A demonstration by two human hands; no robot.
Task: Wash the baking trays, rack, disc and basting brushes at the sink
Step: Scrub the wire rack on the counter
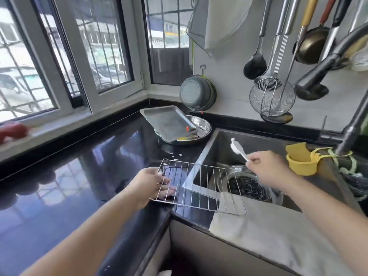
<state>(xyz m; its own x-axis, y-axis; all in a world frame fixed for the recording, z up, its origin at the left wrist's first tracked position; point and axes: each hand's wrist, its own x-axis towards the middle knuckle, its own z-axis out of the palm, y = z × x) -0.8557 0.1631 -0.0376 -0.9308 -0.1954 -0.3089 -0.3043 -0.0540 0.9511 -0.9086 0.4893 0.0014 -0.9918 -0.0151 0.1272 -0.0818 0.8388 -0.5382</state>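
From the head camera, the left hand (154, 184) grips the wire rack (199, 186) by its left edge, thumb over the frame and fingers curled beneath the bars. It holds the rack roughly level in the air, half above the black desk (79, 176) and half above the near left corner of the sink (219, 144). The right hand (266, 168) pinches the thin handle of a white basting brush (238, 148), bristles pointing up and away over the basin, clear of the rack.

A baking tray (169, 121) leans tilted in a steel bowl (206, 126) at the back of the desk, beside the sink, with small utensils under it that I cannot make out. I cannot pick out the disc. The tap (326, 62) reaches in from the right, and no water appears to run from it. A yellow holder (300, 158) hangs on the right rim, and a pale cloth (258, 222) drapes over the front edge.

The step in hand looks like scrubbing the rack with the brush. To do it well:

- Bring the whole rack over the basin, so drips fall by the strainer (249, 186) and not on the desk.
- Tip the rack's far edge down so water runs off.
- Stroke the bristles along the bars, not across them, so they wrap each wire.
- Work the welded crossings, where grease tends to lodge.
- Keep the left grip firm, since brushing pressure on the far side will lever the light frame.
- Turn the rack over and repeat on the underside.
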